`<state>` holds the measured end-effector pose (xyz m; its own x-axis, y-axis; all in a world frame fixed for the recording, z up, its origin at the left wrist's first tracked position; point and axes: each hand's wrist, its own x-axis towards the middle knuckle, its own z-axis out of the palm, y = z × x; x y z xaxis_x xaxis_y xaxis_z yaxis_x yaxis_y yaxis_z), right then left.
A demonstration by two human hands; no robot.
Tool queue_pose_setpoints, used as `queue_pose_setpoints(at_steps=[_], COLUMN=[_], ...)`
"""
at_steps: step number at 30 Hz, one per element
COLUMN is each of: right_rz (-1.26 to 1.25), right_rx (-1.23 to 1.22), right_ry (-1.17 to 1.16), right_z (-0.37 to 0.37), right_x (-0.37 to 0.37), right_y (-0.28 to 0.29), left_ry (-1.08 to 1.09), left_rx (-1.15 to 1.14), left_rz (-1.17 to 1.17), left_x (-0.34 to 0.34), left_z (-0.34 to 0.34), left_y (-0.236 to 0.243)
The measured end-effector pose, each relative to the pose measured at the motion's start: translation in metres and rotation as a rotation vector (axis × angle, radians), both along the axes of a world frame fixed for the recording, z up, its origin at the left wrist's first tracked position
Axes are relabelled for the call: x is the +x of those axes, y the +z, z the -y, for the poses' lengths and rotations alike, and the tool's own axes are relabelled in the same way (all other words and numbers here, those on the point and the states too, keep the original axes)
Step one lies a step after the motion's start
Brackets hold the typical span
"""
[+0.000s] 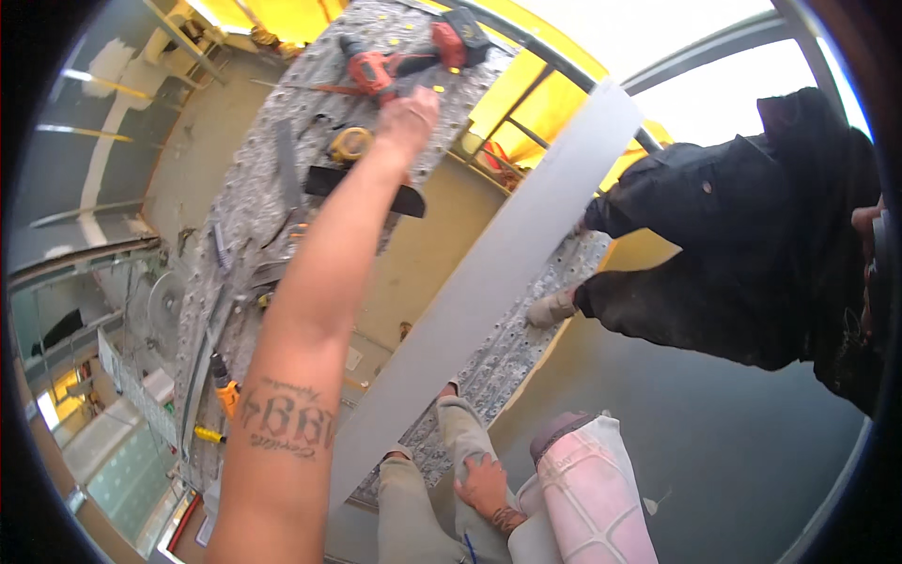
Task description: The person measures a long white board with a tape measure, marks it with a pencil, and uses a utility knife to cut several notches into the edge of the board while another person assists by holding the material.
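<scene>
while the left hand [406, 117] reaches far out over the platform, its fingers curl down toward a red drill [381, 68], which lies flat just beyond the fingertips; whether they touch it i cannot tell, nor whether the fingers are closed or spread, since only the back of the hand shows. the drill's long axis runs roughly left to right, its dark bit end pointing left and its handle and black battery toward the right. its body is red with black parts. a second red tool [458, 39] with a black pack lies just past it, to the right of the fingers.

no container shows near the hand; the tools lie loose on the grey studded platform [244, 202]. just this side of the fingers, to their left, sits a yellow tape measure [350, 143], and under the wrist a black flat bar [324, 180] lies crosswise. further back along the forearm are small yellow-handled tools [224, 390].

the right hand [485, 486] rests low on the person's own knee, fingers loosely spread, holding nothing. a long pale grey board [489, 282] runs diagonally from near that knee up to the right of the reaching hand. beyond it a second person [723, 254] in dark clothes stands on the platform.
</scene>
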<state>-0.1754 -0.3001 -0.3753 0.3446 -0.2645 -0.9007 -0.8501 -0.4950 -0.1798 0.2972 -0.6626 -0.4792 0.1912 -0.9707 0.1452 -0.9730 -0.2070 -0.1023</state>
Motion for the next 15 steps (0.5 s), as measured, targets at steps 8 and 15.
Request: queue_pose_setpoints(at_steps=[8,15], right_rz=[-0.034,0.003], right_rx=[-0.152,-0.153], right_ry=[-0.143,-0.174], right_z=[-0.017,-0.004], right_x=[-0.040,-0.021], right_y=[-0.028,-0.010], left_ry=[-0.030,-0.146], left_rx=[0.265,0.285], left_rz=[0.033,-0.003], left_x=[0.009,0.025], left_z=[0.015,0.005], left_y=[-0.010,0.012])
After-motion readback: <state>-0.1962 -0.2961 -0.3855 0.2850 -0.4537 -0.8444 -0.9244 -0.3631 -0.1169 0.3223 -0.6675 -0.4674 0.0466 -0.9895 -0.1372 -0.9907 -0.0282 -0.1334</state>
